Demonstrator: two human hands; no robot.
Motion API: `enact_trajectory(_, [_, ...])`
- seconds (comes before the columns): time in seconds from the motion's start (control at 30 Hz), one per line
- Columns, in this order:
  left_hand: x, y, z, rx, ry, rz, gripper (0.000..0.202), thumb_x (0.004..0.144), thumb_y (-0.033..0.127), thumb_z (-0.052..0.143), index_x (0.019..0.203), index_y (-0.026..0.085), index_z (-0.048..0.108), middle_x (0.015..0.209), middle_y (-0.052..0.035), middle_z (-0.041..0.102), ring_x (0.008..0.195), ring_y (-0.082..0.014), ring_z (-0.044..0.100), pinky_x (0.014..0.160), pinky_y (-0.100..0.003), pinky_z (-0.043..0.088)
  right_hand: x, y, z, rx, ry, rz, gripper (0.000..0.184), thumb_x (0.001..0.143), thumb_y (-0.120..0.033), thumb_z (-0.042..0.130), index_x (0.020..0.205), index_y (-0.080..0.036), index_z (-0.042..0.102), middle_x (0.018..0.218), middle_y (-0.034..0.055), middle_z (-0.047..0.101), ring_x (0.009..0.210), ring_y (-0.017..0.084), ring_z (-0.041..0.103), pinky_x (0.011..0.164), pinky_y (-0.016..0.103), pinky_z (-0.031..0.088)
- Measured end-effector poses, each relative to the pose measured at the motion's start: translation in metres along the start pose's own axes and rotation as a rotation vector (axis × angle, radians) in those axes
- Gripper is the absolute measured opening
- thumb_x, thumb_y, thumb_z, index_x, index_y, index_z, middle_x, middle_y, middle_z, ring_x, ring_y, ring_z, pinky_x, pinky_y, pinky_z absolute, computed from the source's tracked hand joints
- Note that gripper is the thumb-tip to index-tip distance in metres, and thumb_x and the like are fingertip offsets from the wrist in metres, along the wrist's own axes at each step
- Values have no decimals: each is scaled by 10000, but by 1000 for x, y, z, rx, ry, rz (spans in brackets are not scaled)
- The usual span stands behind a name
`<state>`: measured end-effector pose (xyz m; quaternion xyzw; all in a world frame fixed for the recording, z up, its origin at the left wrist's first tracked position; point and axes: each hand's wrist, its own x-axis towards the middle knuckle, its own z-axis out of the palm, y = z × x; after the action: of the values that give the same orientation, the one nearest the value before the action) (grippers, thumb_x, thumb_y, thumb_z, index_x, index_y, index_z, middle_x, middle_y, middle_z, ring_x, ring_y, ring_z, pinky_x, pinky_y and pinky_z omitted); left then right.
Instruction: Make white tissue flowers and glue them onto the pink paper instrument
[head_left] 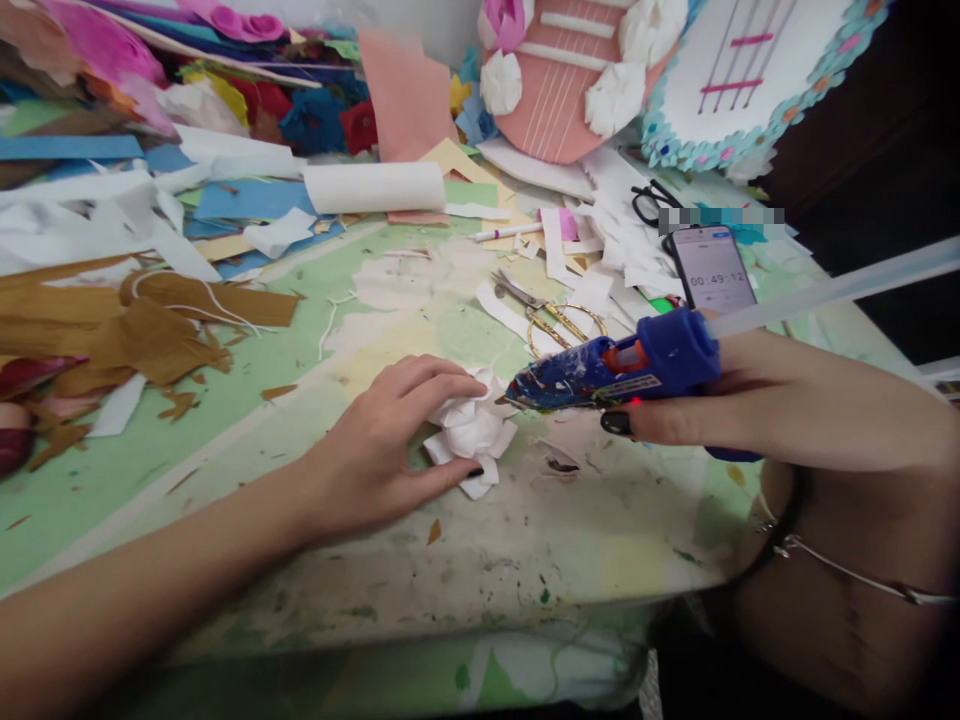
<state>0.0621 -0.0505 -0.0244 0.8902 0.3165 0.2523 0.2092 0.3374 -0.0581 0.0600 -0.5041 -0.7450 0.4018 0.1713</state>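
Observation:
A small white paper flower lies on the stained green table. My left hand rests on the table with its thumb and fingers curled round the flower, pinching it in place. My right hand grips a blue hot glue gun with a clear glue stick sticking out of its back. The gun's nozzle points left and touches or nearly touches the flower's right side.
Gold-handled scissors, a phone showing a timer, black glasses and a pen lie behind. Brown paper scraps sit left, a white paper roll and coloured paper heaps at back, guitar-shaped paper crafts top right.

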Motion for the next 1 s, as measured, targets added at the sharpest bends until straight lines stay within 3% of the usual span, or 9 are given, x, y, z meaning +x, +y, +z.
enact_trajectory(0.13, [1,0,0,0,10,10,365,836,272,667,1176,197,560,1184,-85,588,1121,-218,553,950,-358,460,-1,0,-2,67,-123,55,112,752,-342,637,733,-238,673,753,-42,655,765,165,606,632,250,523])
enact_trajectory(0.5, [1,1,0,-43,29,19,300,812,242,665,1090,186,567,1213,-94,601,1162,-224,551,979,-359,457,-1,-1,-3,40,-137,81,131,733,-363,629,704,-237,646,738,-31,632,758,189,604,624,280,516])
enact_trajectory(1.0, [5,1,-3,-70,-1,62,339,817,189,638,1143,208,548,1286,-102,591,1216,-234,535,1002,-407,459,-4,0,-3,28,-116,86,174,746,-397,642,705,-231,674,737,-16,639,738,188,603,575,269,511])
